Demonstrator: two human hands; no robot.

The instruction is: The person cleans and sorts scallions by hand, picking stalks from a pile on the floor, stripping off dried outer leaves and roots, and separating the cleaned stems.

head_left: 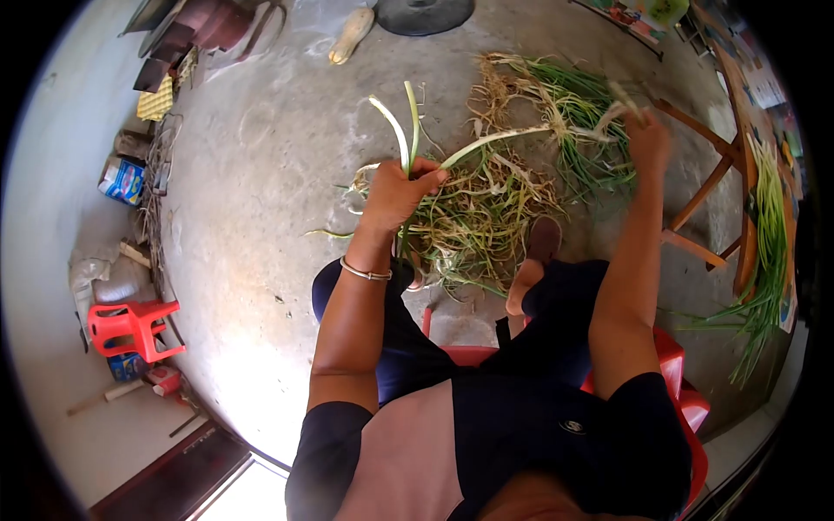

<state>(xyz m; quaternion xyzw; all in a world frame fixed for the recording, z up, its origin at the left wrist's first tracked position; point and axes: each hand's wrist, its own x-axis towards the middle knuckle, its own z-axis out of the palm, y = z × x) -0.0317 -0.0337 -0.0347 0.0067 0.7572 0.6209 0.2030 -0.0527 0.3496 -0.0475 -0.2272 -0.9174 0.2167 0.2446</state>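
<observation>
My left hand [398, 193] is closed around a few scallions [410, 130], their pale stalks sticking up past the fingers. Between its thumb and finger, one more pale stalk [495, 139] reaches out to the right. At arm's length, my right hand [647, 143] is blurred by motion, its fingers closed on a pale scallion strip [612, 122]. Below and between the hands lies a heap of yellowed scallion peelings [486, 208] on the floor. A bundle of green scallions with roots [573, 100] rests just beyond the heap, near my right hand.
Trimmed scallions [764, 234] hang over a wooden rack [738, 174] on the right. A squash [352, 36] and a dark round lid [424, 13] lie ahead on the concrete floor. A small red chair [132, 328] stands left. I sit on a red chair [669, 356].
</observation>
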